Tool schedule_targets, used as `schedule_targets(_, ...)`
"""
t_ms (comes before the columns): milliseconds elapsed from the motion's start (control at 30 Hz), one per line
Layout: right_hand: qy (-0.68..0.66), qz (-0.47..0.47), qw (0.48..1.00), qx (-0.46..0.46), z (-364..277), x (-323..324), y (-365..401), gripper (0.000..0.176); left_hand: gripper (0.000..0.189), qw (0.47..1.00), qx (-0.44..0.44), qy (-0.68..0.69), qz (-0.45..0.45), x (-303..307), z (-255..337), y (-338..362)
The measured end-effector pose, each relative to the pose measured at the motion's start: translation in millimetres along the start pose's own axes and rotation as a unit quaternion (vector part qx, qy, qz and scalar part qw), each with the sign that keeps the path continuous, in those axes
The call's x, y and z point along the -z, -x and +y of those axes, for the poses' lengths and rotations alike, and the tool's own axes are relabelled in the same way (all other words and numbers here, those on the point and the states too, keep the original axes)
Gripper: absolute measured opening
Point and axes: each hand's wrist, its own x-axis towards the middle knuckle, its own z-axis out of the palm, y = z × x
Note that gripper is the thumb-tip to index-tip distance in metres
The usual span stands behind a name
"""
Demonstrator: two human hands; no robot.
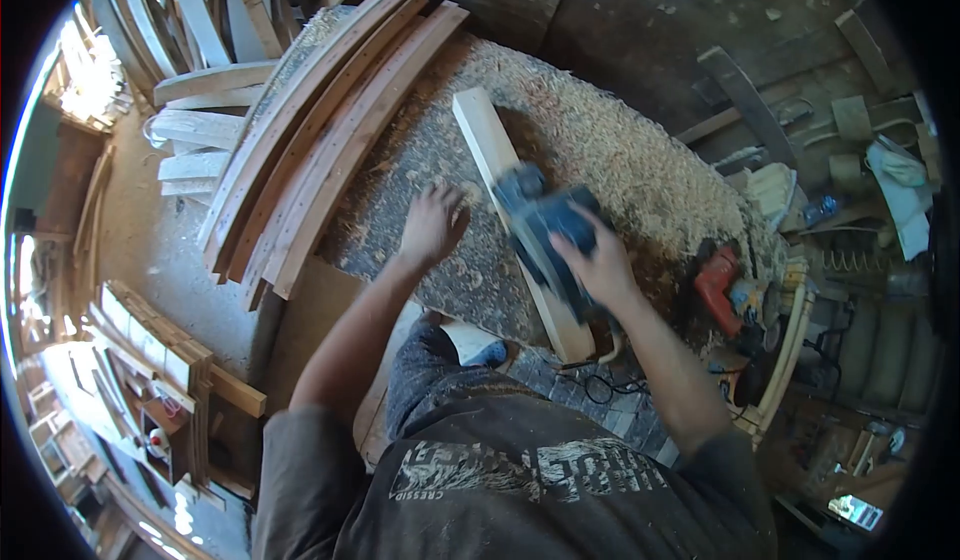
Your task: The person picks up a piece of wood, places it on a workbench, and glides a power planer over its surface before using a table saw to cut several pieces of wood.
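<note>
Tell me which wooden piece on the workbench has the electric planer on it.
The pale straight timber, under the electric planer; the curved pieces at left carry no tool.

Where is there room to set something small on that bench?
Probably the far part of the dark, lightly littered bench between the curved wood pieces and the pale beam. Right of the beam, loose shavings lie thick. It's crowded around the power planer and the red tool.

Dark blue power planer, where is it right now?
In the head view, just right of centre: the dark blue power planer is on the long pale wooden beam, held by the right hand.
</note>
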Motion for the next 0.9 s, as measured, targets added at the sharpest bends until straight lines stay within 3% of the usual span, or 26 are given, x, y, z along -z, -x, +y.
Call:
schedule_targets(33,-0.023,0.0,0.999,-0.042,13.5,11.7,42.8,0.06,0.039,1.0,-0.006,-0.017,-0.003,-1.3,0.3,-20.5)
schedule_targets(67,-0.02,0.015,1.0,-0.009,40.3,18.6,82.2,0.054,0.047,0.999,-0.011,-0.034,-0.007,-4.1,2.4,-36.8)
schedule_targets(167,-0.071,0.027,0.988,-0.134,64.1,39.1,189.2,0.062,0.054,0.993,0.012,-0.121,-0.006,-16.5,11.2,-71.5)
schedule_targets(200,-0.072,0.03,0.988,-0.135,72.1,41.3,218.1,0.062,0.054,0.993,0.009,-0.12,-0.007,-17.9,13.8,-76.7)
schedule_targets(267,-0.07,0.053,0.982,-0.168,82.2,41.3,253.5,0.064,0.055,0.982,0.064,-0.144,-0.101,-18.2,15.0,-84.1)
schedule_targets(300,-0.075,0.057,0.981,-0.169,82.5,40.9,257.7,0.064,0.054,0.982,0.071,-0.14,-0.1,-20.7,14.1,-85.4)
schedule_targets(400,-0.072,0.056,0.978,-0.188,71.5,38.4,252.8,0.065,0.053,0.985,0.073,-0.125,-0.096,-22.2,14.0,-83.4)
schedule_targets(800,-0.007,0.099,0.995,-0.001,31.6,2.1,78.8,0.053,0.051,0.982,0.095,-0.089,-0.134,-14.0,6.0,-85.1)
schedule_targets(867,0.005,0.083,0.996,-0.008,20.0,0.7,51.6,0.058,0.053,0.99,0.08,-0.052,-0.105,-10.9,3.1,-77.2)
schedule_targets(900,-0.005,0.081,0.997,-0.008,13.2,-1.5,39.1,0.058,0.043,0.998,0.05,-0.022,0.025,-12.7,4.1,-66.7)
